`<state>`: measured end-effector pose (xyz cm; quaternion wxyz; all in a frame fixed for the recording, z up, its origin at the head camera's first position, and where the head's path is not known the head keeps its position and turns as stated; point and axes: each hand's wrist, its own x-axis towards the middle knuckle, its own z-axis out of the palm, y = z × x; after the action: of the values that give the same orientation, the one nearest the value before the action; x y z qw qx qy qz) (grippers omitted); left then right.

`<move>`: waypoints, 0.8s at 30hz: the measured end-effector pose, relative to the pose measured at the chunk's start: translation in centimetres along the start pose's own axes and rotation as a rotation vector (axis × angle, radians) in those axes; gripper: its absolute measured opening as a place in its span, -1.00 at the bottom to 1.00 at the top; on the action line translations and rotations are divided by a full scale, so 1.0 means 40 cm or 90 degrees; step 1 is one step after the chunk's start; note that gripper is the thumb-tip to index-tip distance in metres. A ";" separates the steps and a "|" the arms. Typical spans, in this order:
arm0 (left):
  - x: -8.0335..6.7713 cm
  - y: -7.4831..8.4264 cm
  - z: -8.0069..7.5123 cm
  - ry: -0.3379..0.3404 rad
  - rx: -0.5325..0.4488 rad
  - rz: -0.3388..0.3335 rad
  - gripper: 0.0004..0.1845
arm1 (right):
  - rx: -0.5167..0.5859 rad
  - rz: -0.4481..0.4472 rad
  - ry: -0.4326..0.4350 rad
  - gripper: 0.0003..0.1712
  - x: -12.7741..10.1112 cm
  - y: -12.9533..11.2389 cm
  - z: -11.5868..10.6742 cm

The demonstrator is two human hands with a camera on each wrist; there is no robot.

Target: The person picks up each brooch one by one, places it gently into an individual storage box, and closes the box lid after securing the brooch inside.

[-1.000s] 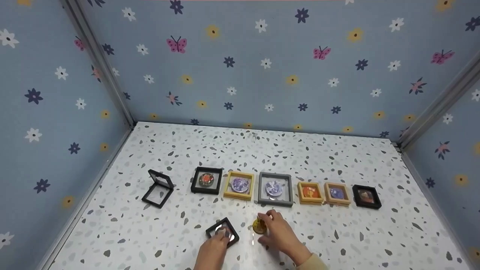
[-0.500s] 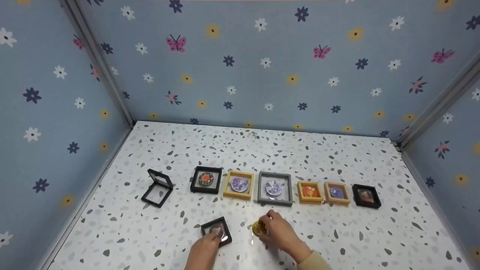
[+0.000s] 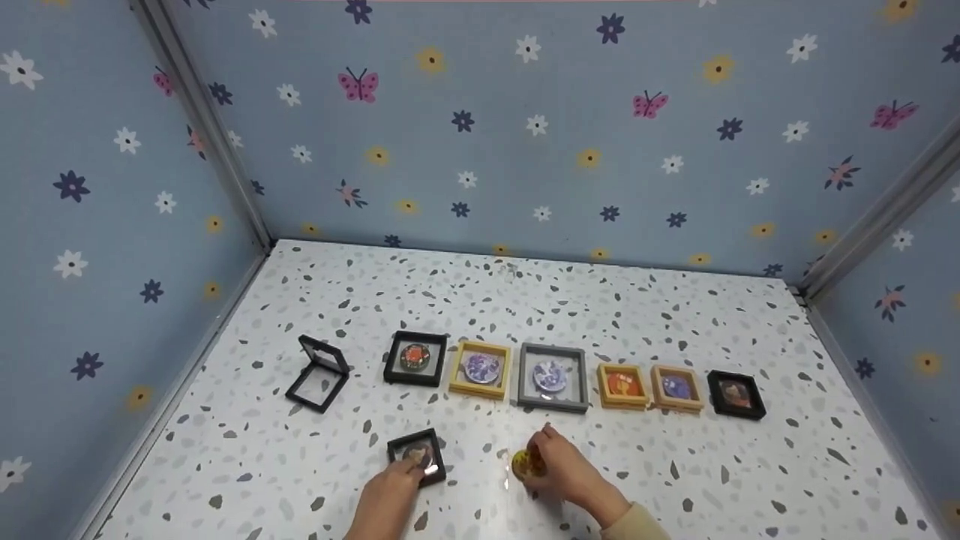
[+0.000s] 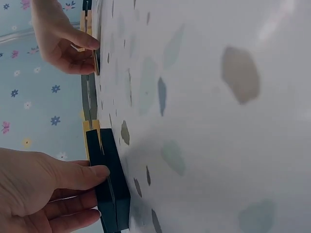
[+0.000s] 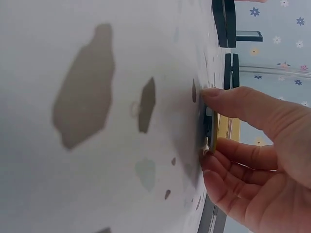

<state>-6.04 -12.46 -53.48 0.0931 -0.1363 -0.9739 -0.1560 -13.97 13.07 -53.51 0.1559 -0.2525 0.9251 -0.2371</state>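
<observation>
Near the front of the table my left hand [image 3: 386, 499] grips a small black display frame [image 3: 439, 466]. Behind its clear film sits a dark round badge [image 3: 420, 452], partly hidden by the fingertips. In the left wrist view, the thumb lies on one face of the black frame [image 4: 112, 182] and the fingers curl behind it. To the right, my right hand [image 3: 566, 469] pinches a round yellow badge [image 3: 520, 465] by its edge, low over the table. The right wrist view shows that badge [image 5: 214, 127] nearly edge-on, between thumb and curled fingers.
Behind the hands runs a row of framed badges: a black frame [image 3: 415, 380], a yellow frame [image 3: 480, 391], a grey frame [image 3: 553, 407] and several smaller ones. A hinged black frame [image 3: 322, 409] stands unfolded at the left. Flowered walls [image 3: 495, 150] enclose the speckled table [image 3: 450, 292].
My left hand has slid the black frame to the left and turned it a little. The right hand keeps the yellow badge, moved slightly, with its fingers further over it.
</observation>
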 end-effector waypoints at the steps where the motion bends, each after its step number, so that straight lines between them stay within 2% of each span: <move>1: -0.001 -0.005 0.000 0.003 0.001 0.000 -0.80 | 0.001 -0.006 0.003 -0.57 -0.003 0.002 0.000; 8: 0.000 -0.036 -0.010 -0.018 0.015 -0.015 -0.72 | 0.004 -0.022 0.024 -0.58 -0.027 0.013 0.002; 12: -0.001 -0.057 -0.015 0.016 0.031 -0.017 -0.77 | 0.008 -0.026 0.026 -0.58 -0.041 0.017 0.000; 16: -0.002 -0.079 -0.022 0.038 0.046 -0.019 -0.78 | 0.031 0.004 0.003 -0.57 -0.052 0.017 -0.007; 18: -0.001 -0.089 -0.026 0.033 0.050 -0.024 -0.77 | 0.043 0.017 -0.008 -0.57 -0.060 0.016 -0.012; 24: 0.007 -0.118 -0.035 0.007 0.048 -0.038 -0.73 | 0.073 -0.008 0.019 -0.55 -0.086 0.020 -0.019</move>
<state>-7.50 -17.18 -53.43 0.0991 -0.1024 -0.9822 -0.1226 -11.78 15.81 -52.69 0.1547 -0.2453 0.9106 -0.2943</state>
